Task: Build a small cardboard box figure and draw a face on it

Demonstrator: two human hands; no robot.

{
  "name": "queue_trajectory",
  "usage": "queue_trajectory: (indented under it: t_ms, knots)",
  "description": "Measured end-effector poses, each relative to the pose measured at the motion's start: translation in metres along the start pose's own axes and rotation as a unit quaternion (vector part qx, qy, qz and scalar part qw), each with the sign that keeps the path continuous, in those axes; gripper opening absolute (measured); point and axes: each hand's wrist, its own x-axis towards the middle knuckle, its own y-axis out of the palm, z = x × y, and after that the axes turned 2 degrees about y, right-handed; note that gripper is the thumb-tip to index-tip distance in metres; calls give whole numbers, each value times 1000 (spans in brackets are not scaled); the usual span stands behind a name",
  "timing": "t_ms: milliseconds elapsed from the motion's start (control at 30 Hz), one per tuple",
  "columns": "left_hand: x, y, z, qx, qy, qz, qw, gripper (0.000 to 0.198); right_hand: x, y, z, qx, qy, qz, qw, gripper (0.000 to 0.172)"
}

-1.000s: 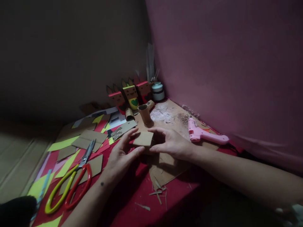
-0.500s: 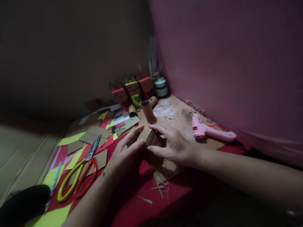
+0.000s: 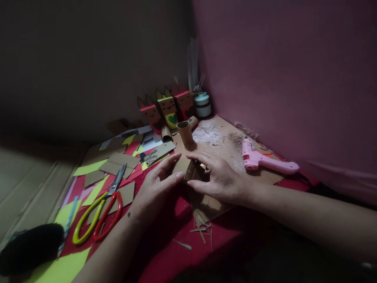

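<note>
My left hand [image 3: 156, 188] and my right hand [image 3: 218, 179] meet over a small brown cardboard piece [image 3: 188, 169] that is curled or bent between them. Both hands pinch it with thumb and fingers, low over a larger cardboard sheet [image 3: 218, 143] lying on the red surface [image 3: 176, 251]. The part of the piece under my fingers is hidden.
Scissors with yellow and red handles [image 3: 97, 218] lie at the left among yellow, red and brown paper scraps. A pink glue gun [image 3: 266, 161] rests at the right by the pink wall. Cardboard tubes [image 3: 186, 133], paper bunny figures [image 3: 167, 110] and a small jar [image 3: 203, 105] stand at the back. A dark object [image 3: 28, 247] sits bottom left.
The cardboard piece was held flat a second ago and is now bent or rolled between my hands. The view has shifted slightly, so everything sits a little higher and to the right.
</note>
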Motion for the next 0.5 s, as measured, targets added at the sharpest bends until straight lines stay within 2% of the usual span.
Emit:
queue_trajectory:
  t_ms: [500]
  knots:
    - [1,5,-7,-2,-8,-12,1000,59,1,0,-2,-15,-41,2,999,53]
